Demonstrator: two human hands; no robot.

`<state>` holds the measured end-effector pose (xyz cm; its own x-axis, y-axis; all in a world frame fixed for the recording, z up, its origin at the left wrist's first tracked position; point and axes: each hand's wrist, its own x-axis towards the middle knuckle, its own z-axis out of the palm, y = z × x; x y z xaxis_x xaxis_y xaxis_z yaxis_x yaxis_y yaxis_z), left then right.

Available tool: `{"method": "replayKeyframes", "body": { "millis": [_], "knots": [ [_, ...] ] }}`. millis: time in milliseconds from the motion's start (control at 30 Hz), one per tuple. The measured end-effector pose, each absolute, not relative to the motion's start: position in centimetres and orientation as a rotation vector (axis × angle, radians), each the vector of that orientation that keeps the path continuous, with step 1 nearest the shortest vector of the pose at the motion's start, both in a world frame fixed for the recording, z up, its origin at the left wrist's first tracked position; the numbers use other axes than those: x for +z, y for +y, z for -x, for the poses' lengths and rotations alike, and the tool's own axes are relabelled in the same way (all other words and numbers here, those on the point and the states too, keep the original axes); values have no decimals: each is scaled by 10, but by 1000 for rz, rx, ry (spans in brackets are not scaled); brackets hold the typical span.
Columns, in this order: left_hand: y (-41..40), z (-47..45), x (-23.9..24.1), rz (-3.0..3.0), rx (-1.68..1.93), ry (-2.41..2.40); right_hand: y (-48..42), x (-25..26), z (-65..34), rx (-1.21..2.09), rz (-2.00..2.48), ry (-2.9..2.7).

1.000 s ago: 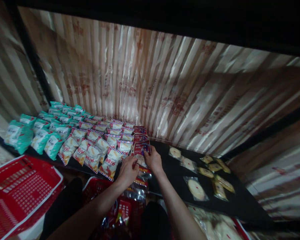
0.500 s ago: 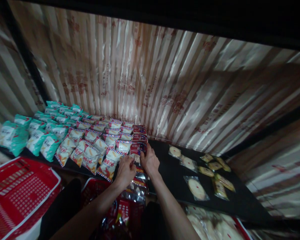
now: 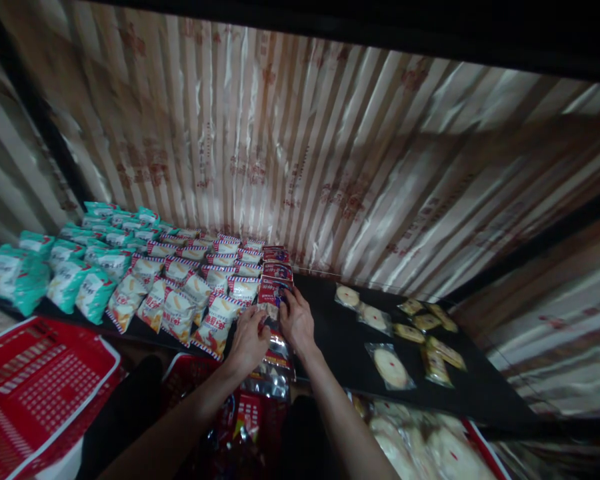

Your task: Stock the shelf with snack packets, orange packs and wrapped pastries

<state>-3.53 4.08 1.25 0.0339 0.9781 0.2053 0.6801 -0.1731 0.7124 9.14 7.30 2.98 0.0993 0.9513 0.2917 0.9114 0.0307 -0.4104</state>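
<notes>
Left hand: the left hand [image 3: 250,339] is being kept narrow, fingers curled against the lower edge of the front red-and-blue packet [image 3: 273,295]. Whether that edge is actually being pinched cannot be told in the dim light.
Right hand: the right hand [image 3: 296,323] is being held closed on the right edge of the same packet, fingertips laid over its face.
Where the packet is: it is being worked at the front end of the red-and-blue row [image 3: 276,261], just left of the frame's centre, on the black shelf [image 3: 337,347].
Neighbours: the row is being flanked on the left by red-striped snack packets [image 3: 200,287], touching it, with teal packets [image 3: 80,267] further left. Clear-wrapped round cakes [image 3: 390,367] and small yellow packets [image 3: 433,333] are lying well apart to the right.
Below the hands: shiny packets [image 3: 276,363] are being kept in a red basket [image 3: 187,372] under the shelf edge. A second red basket [image 3: 35,383] is sitting at the lower left.
Just changed: over the last second the whole scene is being shifted slightly up and left in the frame, and more of the cake tray [image 3: 473,437] is being shown at the lower right. Both hands are being kept at the same packet throughout.
Meaning for the work: the handling of this one packet is judged to be under way and unfinished, since neither hand is being drawn off it.
</notes>
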Motion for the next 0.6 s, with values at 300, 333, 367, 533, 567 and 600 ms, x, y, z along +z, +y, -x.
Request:
{"method": "replayKeyframes", "body": {
  "millis": [300, 333, 367, 533, 567, 600],
  "knots": [
    [39, 38, 7, -1913, 943, 1676, 73, 21, -96, 196, 1780, -1792],
    [38, 39, 6, -1906, 948, 1673, 73, 20, -96, 177, 1765, -1797],
    [38, 40, 7, -1901, 944, 1668, 73, 19, -96, 160, 1755, -1806],
    [32, 39, 16, -1953, 851, 1634, 71, 23, -94, 102, 1815, -1877],
    [30, 38, 18, -1985, 855, 1630, 70, 26, -93, 86, 1827, -1895],
    [28, 36, 20, -2018, 862, 1622, 70, 29, -91, 69, 1830, -1916]
  ]
}}
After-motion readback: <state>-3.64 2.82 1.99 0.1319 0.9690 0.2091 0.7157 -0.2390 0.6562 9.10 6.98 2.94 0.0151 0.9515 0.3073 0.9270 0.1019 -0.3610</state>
